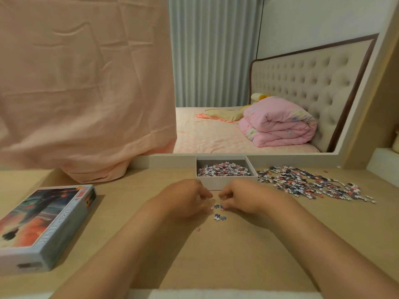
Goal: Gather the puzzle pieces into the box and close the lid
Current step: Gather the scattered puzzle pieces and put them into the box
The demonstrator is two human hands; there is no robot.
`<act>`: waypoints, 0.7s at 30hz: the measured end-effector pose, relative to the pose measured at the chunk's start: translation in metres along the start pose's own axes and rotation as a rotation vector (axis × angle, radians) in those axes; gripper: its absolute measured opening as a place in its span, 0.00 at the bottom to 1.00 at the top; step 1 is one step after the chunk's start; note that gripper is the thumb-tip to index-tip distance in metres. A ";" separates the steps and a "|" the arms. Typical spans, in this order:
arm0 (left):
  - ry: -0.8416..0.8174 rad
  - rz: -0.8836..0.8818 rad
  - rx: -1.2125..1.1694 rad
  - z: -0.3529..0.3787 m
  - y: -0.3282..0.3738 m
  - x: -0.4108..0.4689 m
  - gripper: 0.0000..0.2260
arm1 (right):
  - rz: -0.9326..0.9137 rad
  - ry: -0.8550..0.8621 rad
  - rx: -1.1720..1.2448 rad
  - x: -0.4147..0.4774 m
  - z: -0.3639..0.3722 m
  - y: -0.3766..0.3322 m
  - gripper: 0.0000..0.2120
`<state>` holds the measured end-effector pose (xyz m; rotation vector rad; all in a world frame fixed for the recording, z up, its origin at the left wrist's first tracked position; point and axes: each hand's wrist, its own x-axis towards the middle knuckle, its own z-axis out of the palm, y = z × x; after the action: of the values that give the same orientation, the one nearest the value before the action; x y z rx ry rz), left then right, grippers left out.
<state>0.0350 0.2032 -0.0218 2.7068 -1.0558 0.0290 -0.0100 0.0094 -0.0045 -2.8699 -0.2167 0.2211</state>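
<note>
A white open box [226,184] stands at the back of the desk, its bottom covered with puzzle pieces [223,169]. A wide scatter of pieces [311,184] lies on the desk to the right of it. A few loose pieces [219,217] lie just in front of the box, between my hands. My left hand [187,198] hovers left of them with fingers curled inward; what it holds is hidden. My right hand [243,197] has curled fingers and pinches at a piece on the desk. The picture-printed lid [45,223] lies at the far left.
A single stray piece [198,228] lies nearer to me on the wooden desk [237,255]. A peach cloth [86,93] hangs over the mirror's left half and touches the desk behind the lid. A white ledge [384,156] rises at the right.
</note>
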 end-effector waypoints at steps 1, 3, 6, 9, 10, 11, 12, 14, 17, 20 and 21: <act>-0.007 -0.007 0.014 0.004 0.001 -0.002 0.16 | 0.000 0.009 0.002 -0.001 0.005 -0.001 0.18; 0.010 -0.007 0.006 0.009 0.004 -0.004 0.14 | 0.002 0.052 0.040 -0.003 0.011 -0.002 0.16; 0.078 -0.024 -0.060 0.014 0.007 -0.004 0.10 | 0.012 0.105 0.116 -0.004 0.012 -0.002 0.11; 0.111 -0.048 -0.108 0.016 0.010 -0.003 0.06 | -0.001 0.110 0.104 -0.006 0.011 -0.002 0.08; 0.108 -0.049 -0.118 0.017 0.010 -0.003 0.05 | -0.007 0.100 0.090 -0.006 0.010 -0.002 0.07; 0.101 -0.048 -0.133 0.017 0.010 -0.003 0.04 | -0.011 0.086 0.087 -0.007 0.009 -0.002 0.07; 0.092 -0.045 -0.155 0.017 0.009 -0.004 0.03 | -0.010 0.068 0.095 -0.007 0.008 -0.002 0.06; 0.073 -0.034 -0.201 0.012 0.006 -0.008 0.02 | -0.011 0.039 0.121 -0.008 0.007 -0.001 0.05; 0.000 -0.027 -0.264 -0.004 0.000 -0.015 0.01 | -0.013 0.025 0.161 -0.008 0.005 0.001 0.04; -0.180 -0.039 -0.256 -0.018 -0.002 -0.022 0.05 | 0.000 -0.004 0.257 -0.007 0.004 0.003 0.04; -0.244 -0.041 -0.244 -0.020 -0.001 -0.024 0.06 | 0.002 -0.011 0.280 -0.007 0.004 0.004 0.06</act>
<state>0.0194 0.2244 -0.0049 2.5523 -0.9923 -0.4193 -0.0167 0.0059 -0.0083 -2.5924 -0.1705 0.2460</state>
